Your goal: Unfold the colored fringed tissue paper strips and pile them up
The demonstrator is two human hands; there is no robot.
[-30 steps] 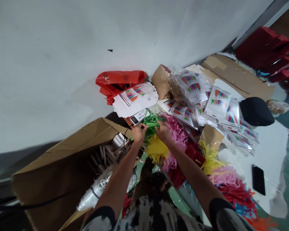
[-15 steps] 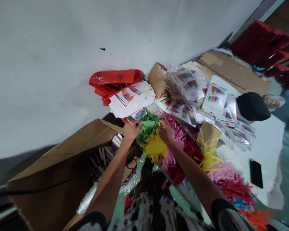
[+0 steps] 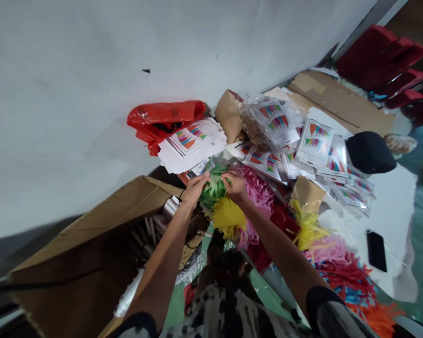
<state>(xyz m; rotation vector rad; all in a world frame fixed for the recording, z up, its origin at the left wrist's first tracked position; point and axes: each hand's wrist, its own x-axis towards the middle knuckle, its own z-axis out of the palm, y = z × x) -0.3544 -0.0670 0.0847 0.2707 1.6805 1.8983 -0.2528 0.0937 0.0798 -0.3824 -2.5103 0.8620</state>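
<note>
My left hand (image 3: pixel 196 187) pinches the left side of a green fringed paper tassel (image 3: pixel 214 188). From the other side, my right hand (image 3: pixel 235 186) has its fingers closed on the same green tassel. Just below lies a yellow fringed tassel (image 3: pixel 228 215), touching the green one. Pink fringe (image 3: pixel 257 190) spreads under and beside my right wrist. Printed white cards (image 3: pixel 190 141) showing coloured bunting lie in a stack beyond my hands, with a red plastic bag (image 3: pixel 165 117) behind them.
A large open cardboard box (image 3: pixel 91 244) stands at the left, holding several rolls. Packets of printed cards (image 3: pixel 313 141), a black cap-like object (image 3: pixel 370 152) and a phone (image 3: pixel 376 250) lie to the right. More coloured fringe (image 3: pixel 341 267) hangs at the lower right. A wall (image 3: pixel 91 56) rises behind.
My right hand has moved left, off the yellow tassel's upper edge and onto the green one, closer to my left hand. The green fringe has shifted and bunched between them.
</note>
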